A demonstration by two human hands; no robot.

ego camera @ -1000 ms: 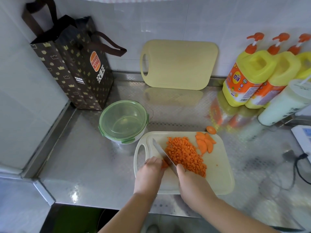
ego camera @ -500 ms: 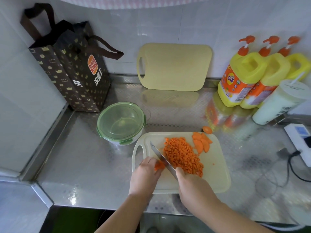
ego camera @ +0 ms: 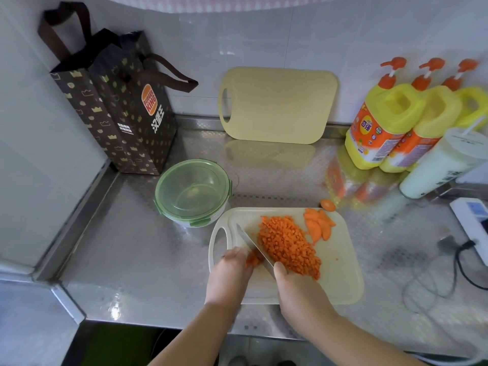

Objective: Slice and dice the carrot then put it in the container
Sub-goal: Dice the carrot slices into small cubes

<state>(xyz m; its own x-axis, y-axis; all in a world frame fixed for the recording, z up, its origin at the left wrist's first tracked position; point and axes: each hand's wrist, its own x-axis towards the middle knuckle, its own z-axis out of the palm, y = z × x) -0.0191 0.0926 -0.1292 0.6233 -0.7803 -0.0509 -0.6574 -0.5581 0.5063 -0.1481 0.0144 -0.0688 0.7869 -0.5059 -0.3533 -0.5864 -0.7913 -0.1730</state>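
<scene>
Hands first: our right hand [ego camera: 298, 289] is wrapped round the knife [ego camera: 253, 245], blade angled up-left across the white cutting board [ego camera: 340, 273]. Our left hand [ego camera: 229, 270] has its fingers curled down on a small carrot piece [ego camera: 252, 260], right against the blade. Just right of the blade we've got the diced pile [ego camera: 287, 245], a few uncut slices [ego camera: 318, 225] past it, and one round [ego camera: 328, 205] off the board on the steel counter [ego camera: 132, 260]. The container [ego camera: 192, 192] sits just off the board's top-left corner, green lid on. Tiled walls behind, with a second board [ego camera: 277, 104] leaning there.
</scene>
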